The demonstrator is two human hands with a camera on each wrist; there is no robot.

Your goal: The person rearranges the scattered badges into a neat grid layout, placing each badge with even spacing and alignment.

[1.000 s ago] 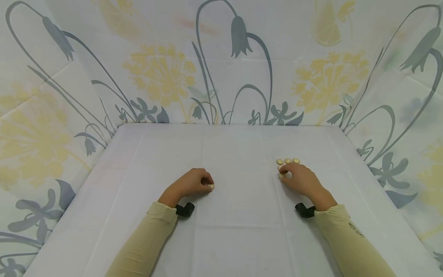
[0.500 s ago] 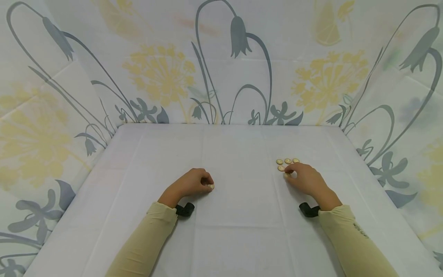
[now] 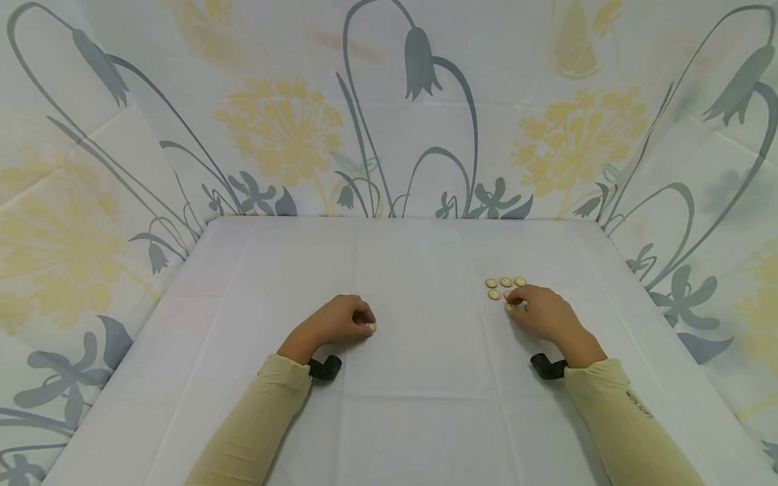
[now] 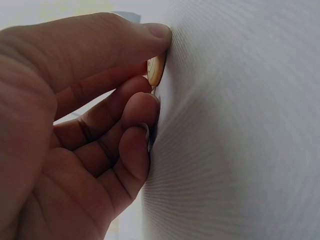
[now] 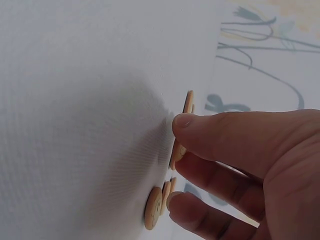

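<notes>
My left hand (image 3: 333, 320) is low over the white cloth left of centre, with a small round wooden disc (image 3: 371, 327) between thumb and forefinger. In the left wrist view, that disc (image 4: 156, 71) stands on edge under the thumb tip, its face faintly marked; the other fingers curl against the cloth. My right hand (image 3: 543, 317) pinches another wooden disc (image 3: 512, 307) close to the cloth. Behind it lie three discs in a row (image 3: 506, 282). A second row starts with one disc (image 3: 494, 295), and the disc beside it (image 3: 507, 295) is partly hidden by my fingers.
A white cloth (image 3: 413, 432) with fold creases covers the table. Flower-printed fabric (image 3: 389, 135) hangs behind and along both sides. Each wrist carries a black camera mount, the left one (image 3: 325, 368) and the right one (image 3: 547, 366) both low over the cloth.
My right hand has shifted rightward in small steps with a disc at its fingertips, uncovering the second row's first disc and part of the one beside it. The left hand has stayed still.
</notes>
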